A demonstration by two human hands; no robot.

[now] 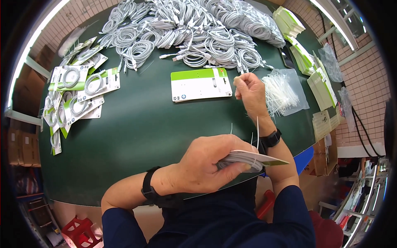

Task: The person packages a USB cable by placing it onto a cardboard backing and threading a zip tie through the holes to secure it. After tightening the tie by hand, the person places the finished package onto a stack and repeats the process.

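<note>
My left hand [206, 163], near the table's front edge, grips a coiled grey cable [244, 159] against a backing card [275, 160] seen almost edge-on. Thin white cable ties [258, 131] poke up from the card. Farther out, my right hand [250, 91] is closed in a pinch; whatever its fingertips may hold is hidden. It hovers by the right end of a stack of flat green-and-white cards [198, 95]. Beside that hand, a heap of loose white cable ties [281, 93] spreads over a clear plastic bag [298, 94].
Coiled grey cables [221, 45] are piled along the far side of the dark green table [124, 136]. Carded cables [76, 84] lie heaped at the left. More folded cards [320, 84] line the right edge, near a dark phone-like object [286, 58]. A red stool [80, 231] stands below left.
</note>
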